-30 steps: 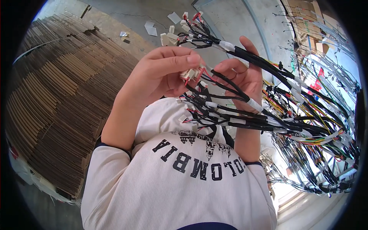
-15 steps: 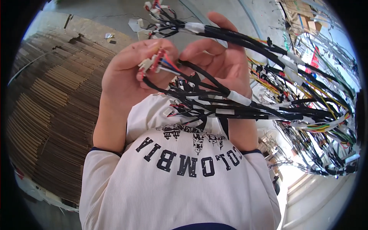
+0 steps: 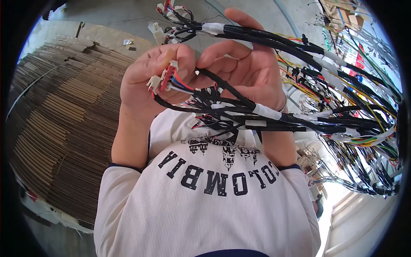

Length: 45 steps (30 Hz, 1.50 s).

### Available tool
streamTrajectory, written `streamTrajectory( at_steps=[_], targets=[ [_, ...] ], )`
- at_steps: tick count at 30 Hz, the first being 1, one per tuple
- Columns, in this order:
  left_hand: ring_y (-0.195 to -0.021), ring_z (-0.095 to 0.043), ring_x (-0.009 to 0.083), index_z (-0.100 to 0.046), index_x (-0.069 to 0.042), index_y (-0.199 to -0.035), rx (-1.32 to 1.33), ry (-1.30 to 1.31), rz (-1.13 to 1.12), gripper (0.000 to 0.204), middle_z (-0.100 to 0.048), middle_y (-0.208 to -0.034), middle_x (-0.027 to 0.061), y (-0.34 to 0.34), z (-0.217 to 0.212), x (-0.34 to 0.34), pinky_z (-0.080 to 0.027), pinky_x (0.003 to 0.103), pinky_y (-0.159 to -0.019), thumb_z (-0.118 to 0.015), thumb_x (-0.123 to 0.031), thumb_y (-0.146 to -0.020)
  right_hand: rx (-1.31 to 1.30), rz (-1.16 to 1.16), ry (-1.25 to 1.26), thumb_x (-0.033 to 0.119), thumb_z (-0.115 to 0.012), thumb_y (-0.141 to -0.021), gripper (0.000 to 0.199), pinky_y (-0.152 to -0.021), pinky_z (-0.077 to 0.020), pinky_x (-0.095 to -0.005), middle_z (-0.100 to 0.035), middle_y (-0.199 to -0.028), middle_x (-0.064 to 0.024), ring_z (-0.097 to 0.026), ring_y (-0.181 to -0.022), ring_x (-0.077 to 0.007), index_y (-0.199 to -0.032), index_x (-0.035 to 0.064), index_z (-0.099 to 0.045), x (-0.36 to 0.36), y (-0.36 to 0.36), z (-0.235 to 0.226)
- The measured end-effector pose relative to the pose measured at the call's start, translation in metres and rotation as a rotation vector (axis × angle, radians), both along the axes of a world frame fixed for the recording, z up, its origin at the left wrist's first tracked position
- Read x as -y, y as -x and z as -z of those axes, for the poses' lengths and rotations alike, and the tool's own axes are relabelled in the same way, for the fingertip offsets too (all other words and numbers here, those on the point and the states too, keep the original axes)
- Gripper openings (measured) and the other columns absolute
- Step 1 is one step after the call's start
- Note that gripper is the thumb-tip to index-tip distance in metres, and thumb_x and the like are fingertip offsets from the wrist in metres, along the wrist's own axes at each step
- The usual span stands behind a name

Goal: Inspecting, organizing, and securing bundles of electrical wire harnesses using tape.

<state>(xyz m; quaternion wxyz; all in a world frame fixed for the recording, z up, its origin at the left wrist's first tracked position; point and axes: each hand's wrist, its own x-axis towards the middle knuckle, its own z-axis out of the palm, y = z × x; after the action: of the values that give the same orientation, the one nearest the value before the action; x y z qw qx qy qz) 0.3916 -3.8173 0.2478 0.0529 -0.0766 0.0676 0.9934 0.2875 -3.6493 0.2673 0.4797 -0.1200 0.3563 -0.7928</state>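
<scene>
Black-taped wire harness (image 3: 237, 93) is held up before the pale shirt (image 3: 205, 222); red and white connectors (image 3: 166, 79) are pinched in the left hand (image 3: 143, 73), thumb against fingers; right hand's (image 3: 252, 70) fingers are curled, partly spread among the branches, whether clamped cannot be told; judged light, springy along taped runs, fragile at thin leads (image 3: 182, 84); best gripped by connector housings or white wrap (image 3: 267, 112).

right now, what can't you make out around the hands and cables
Head view:
Part of the left hand: behind the red connector
Part of the right hand: behind the upper black bundle
Topmost connectors: cut off by the upper edge
The bundle's far end: lost at the dark right rim
</scene>
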Motion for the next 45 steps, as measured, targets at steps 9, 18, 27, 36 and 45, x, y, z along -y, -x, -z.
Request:
streamTrajectory(
  at_steps=[9,18,27,36,45],
  targets=[
    [-0.060,-0.052,0.0129,-0.054,0.007,-0.088,-0.057,0.118,0.101,0.037,-0.058,-0.077,0.0096,0.003,0.005,0.004,-0.039,0.024,-0.053,-0.057,-0.029,-0.088,0.066,0.055,0.082,-0.004,-0.073,-0.074,0.098,-0.089,-0.0544,-0.0401,-0.058,-0.112,-0.0268,-0.063,-0.104,-0.0351,-0.148,0.0070,-0.010,0.003,-0.005,0.001],
    [-0.060,-0.050,0.0101,-0.060,0.005,-0.099,0.126,0.206,-0.095,0.023,-0.062,-0.081,0.0092,0.032,-0.012,0.037,-0.039,0.025,-0.051,-0.054,-0.015,-0.089,-0.008,0.040,-0.143,0.004,-0.076,-0.074,0.094,-0.056,-0.0454,-0.0232,-0.063,-0.087,-0.0038,-0.058,-0.067,-0.0083,-0.148,0.0078,-0.018,-0.002,0.005,-0.008],
    [-0.065,-0.052,0.0088,-0.063,-0.002,-0.097,0.233,1.549,-0.676,0.011,-0.060,-0.079,0.0024,0.036,0.003,0.000,-0.043,0.022,-0.057,-0.062,-0.006,-0.087,0.120,0.188,0.057,0.057,-0.067,-0.078,0.106,-0.098,-0.0447,-0.0387,-0.025,-0.154,-0.0127,-0.045,-0.129,-0.0216,-0.151,0.0087,-0.007,-0.005,0.011,0.016],
    [-0.082,-0.060,0.0292,-0.063,-0.004,-0.073,-0.339,1.717,0.608,0.012,-0.063,-0.084,0.0072,0.025,0.026,-0.030,-0.045,0.044,-0.084,-0.069,-0.014,-0.070,-0.160,0.158,-0.159,0.019,-0.056,-0.094,0.063,-0.104,-0.0416,-0.0448,-0.026,-0.152,-0.0172,-0.040,-0.133,-0.0316,-0.147,0.0086,-0.024,-0.006,0.026,0.019],
    [-0.086,-0.056,0.0242,-0.062,-0.012,-0.092,0.122,2.548,-0.586,0.021,-0.059,-0.087,0.0035,0.023,0.054,0.001,-0.039,0.038,-0.085,-0.068,-0.009,-0.072,-0.162,0.190,-0.086,-0.003,-0.052,-0.089,0.059,-0.076,-0.0487,-0.0286,-0.049,-0.135,-0.0251,-0.062,-0.096,-0.0236,-0.141,0.0069,-0.026,-0.009,0.028,0.029]
  ],
)
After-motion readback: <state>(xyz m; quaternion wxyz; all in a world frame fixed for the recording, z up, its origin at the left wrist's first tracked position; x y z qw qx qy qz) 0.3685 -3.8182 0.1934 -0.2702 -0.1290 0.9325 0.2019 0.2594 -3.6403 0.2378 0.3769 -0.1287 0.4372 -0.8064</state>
